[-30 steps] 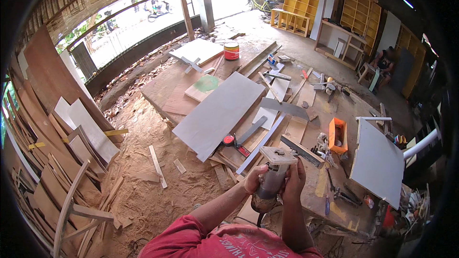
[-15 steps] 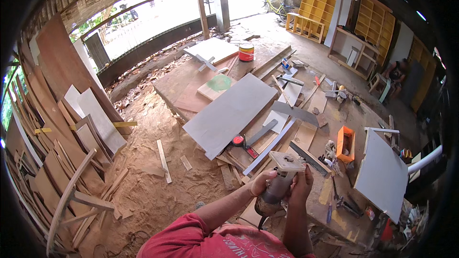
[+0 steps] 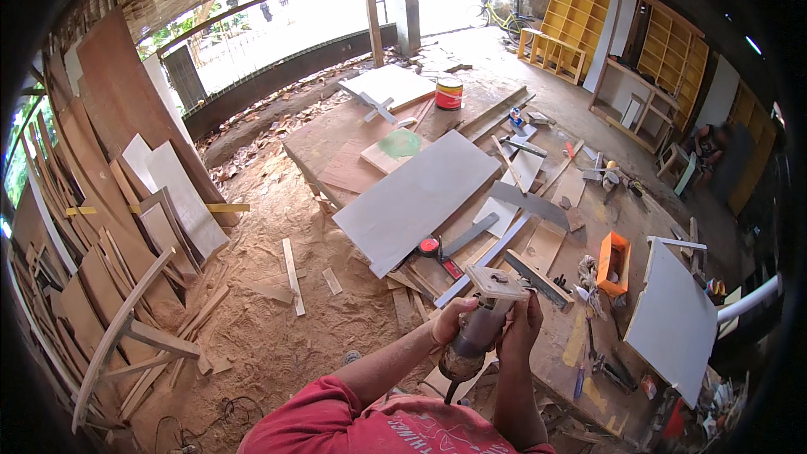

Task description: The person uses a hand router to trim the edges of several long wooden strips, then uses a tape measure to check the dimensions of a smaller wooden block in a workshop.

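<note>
A trim router (image 3: 479,329) with a dark cylindrical body is held upside down in front of my chest, its square base plate (image 3: 498,282) facing up and its cord hanging below. My left hand (image 3: 454,319) is closed round the left side of the body, just under the plate. On the other side, my right hand (image 3: 523,326) has its fingers bent against the plate's edge and the body; something small at its fingertips is too unclear to name. Beyond the router lie a red and black tape measure (image 3: 429,246) and a large grey board (image 3: 420,202) on the workbench.
The bench also carries an orange box (image 3: 604,262), a red and yellow can (image 3: 449,94), a handsaw blade (image 3: 528,202), pliers and wood strips. A white panel (image 3: 672,319) leans at the right. Sheets of wood (image 3: 118,126) stand at left. A person (image 3: 708,147) sits far right.
The router has tilted and shifted slightly left, with more of its lower body and cord showing. Both hands still hold it. The whole view has turned a little.
</note>
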`<state>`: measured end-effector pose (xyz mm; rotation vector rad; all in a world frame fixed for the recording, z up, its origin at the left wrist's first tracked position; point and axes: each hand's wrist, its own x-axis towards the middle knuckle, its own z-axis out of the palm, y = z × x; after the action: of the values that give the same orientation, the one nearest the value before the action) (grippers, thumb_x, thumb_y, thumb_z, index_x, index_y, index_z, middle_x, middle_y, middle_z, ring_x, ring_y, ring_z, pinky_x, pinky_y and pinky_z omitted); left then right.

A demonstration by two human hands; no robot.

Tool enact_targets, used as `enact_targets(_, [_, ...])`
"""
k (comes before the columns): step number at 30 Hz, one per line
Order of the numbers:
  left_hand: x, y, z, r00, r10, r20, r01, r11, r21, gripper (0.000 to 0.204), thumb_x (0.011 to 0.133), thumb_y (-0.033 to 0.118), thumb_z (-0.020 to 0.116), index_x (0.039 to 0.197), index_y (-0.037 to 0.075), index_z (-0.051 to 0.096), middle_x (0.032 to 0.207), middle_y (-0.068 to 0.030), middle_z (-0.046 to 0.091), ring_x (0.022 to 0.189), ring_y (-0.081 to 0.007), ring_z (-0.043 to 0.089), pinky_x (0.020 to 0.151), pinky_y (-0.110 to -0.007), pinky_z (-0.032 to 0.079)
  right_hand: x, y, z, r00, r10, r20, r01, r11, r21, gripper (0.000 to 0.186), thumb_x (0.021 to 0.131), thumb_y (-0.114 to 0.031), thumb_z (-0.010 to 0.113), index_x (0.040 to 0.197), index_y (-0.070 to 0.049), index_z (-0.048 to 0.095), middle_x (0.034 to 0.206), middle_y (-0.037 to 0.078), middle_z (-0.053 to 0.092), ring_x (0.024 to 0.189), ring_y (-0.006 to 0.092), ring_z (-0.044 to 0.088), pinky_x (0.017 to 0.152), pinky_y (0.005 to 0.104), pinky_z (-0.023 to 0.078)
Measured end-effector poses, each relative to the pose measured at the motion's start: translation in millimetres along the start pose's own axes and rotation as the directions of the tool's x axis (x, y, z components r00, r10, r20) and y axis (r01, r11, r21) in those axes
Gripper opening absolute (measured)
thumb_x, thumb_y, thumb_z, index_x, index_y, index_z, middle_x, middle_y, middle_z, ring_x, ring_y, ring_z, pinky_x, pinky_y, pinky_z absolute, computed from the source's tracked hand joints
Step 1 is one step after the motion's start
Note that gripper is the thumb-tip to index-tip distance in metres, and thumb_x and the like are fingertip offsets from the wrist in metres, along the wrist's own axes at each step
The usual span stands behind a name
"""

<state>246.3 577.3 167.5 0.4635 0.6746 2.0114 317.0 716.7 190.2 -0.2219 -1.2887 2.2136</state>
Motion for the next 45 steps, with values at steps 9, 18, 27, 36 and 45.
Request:
enact_targets(9, [-11, 6, -10, 0.997, -0.032, 0.067, 0.035, 0.998, -0.047, 0.075, 0.09, 0.058, 0.062, 0.138, 0.002, 0.052, 0.112, -0.018, 0.069, 0.085, -0.0312, 0.073, 0.074, -0.044, 0.063, 3, 16, 1, 0.999, 0.042, 0.0, -0.042, 0.999, 0.023, 0.019, 0.11, -0.018, 0.055, 0.112, -0.002, 0.065, 0.104, 0.003, 0.066, 0.096, 0.0125, 0.06, 0.089, 0.0307, 0.049])
enact_targets(18, [-17, 5, -16, 0.998, -0.01, 0.059, 0.015, 0.996, -0.082, 0.076, 0.09, 0.054, 0.063, 0.144, 0.002, 0.047, 0.117, -0.02, 0.068, 0.087, -0.0337, 0.074, 0.074, -0.046, 0.064, -5, 29, -4, 0.993, 0.119, -0.004, -0.119, 0.991, 0.056, 0.022, 0.108, -0.017, 0.059, 0.122, -0.002, 0.065, 0.104, 0.001, 0.067, 0.092, 0.0075, 0.059, 0.079, 0.0232, 0.047])
enact_targets(27, [-30, 5, -28, 0.998, -0.007, -0.062, 0.005, 0.999, -0.038, 0.08, 0.089, 0.052, 0.065, 0.149, 0.004, 0.042, 0.121, -0.0183, 0.066, 0.093, -0.0314, 0.072, 0.077, -0.044, 0.063, -5, 47, 6, 0.997, 0.06, -0.037, -0.06, 0.998, -0.002, 0.027, 0.107, -0.02, 0.06, 0.129, -0.004, 0.063, 0.097, -0.002, 0.069, 0.065, -0.0003, 0.045, 0.056, 0.0182, 0.041])
enact_targets(36, [-90, 33, -61, 0.915, 0.274, -0.296, -0.188, 0.939, 0.288, 0.085, 0.083, 0.066, 0.069, 0.132, -0.003, 0.058, 0.109, -0.0153, 0.071, 0.092, -0.0274, 0.074, 0.082, -0.038, 0.061, -46, 106, -19, 0.706, 0.462, 0.536, -0.345, 0.886, -0.31, 0.039, 0.109, -0.032, 0.056, 0.133, -0.002, 0.061, 0.112, 0.004, 0.063, 0.101, 0.0138, 0.062, 0.088, 0.031, 0.051])
enact_targets(45, [-190, 115, -87, 0.621, 0.516, -0.59, -0.395, 0.856, 0.333, 0.092, 0.082, 0.072, 0.064, 0.131, -0.005, 0.055, 0.105, -0.0205, 0.07, 0.09, -0.0319, 0.073, 0.078, -0.044, 0.062, -108, 170, -33, 0.108, 0.857, 0.503, -0.184, 0.515, -0.837, 0.044, 0.098, -0.042, 0.068, 0.121, -0.004, 0.07, 0.108, 0.01, 0.075, 0.102, 0.0182, 0.068, 0.091, 0.0369, 0.053])
